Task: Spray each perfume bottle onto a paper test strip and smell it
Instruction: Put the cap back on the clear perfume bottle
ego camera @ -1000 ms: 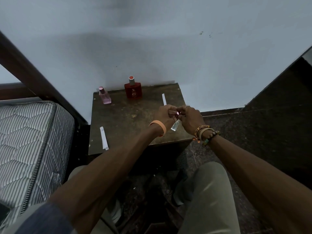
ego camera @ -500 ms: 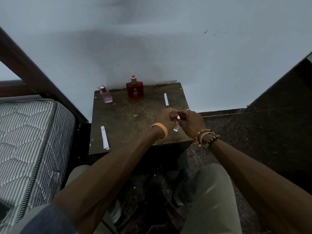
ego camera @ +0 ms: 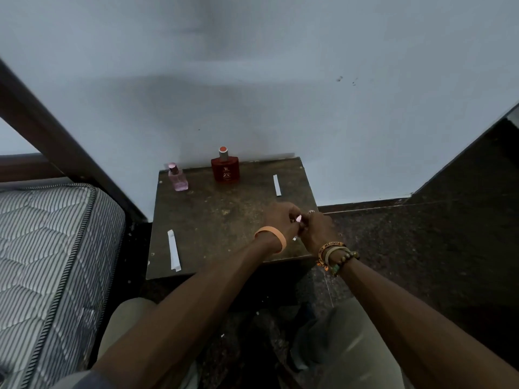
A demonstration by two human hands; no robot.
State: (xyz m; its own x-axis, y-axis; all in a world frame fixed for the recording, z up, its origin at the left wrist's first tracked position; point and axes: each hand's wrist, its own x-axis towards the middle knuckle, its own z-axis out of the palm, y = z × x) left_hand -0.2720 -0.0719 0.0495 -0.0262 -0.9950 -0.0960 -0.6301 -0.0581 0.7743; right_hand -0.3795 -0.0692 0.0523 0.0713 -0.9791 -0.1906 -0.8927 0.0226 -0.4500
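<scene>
Over the near right part of the small brown table [ego camera: 219, 220], my left hand [ego camera: 280, 220] and my right hand [ego camera: 318, 231] meet around a small clear bottle [ego camera: 295, 238] with a pink top [ego camera: 298, 219]. Fingers of both hands curl on it, and most of the bottle is hidden. A red perfume bottle [ego camera: 225, 170] and a small pink perfume bottle [ego camera: 178, 178] stand upright at the table's back edge. One white paper strip [ego camera: 277, 185] lies at the back right. Another paper strip [ego camera: 173, 252] lies at the front left.
A striped mattress [ego camera: 42, 248] and a dark wooden bed frame [ego camera: 56, 136] close off the left side. A pale wall [ego camera: 280, 80] rises right behind the table. Dark speckled floor [ego camera: 421, 234] spreads to the right. My knees [ego camera: 345, 332] are just below the table's front edge.
Both hands have stayed joined on the small bottle and sunk slightly toward the table. Less of the clear bottle body shows below my fingers now.
</scene>
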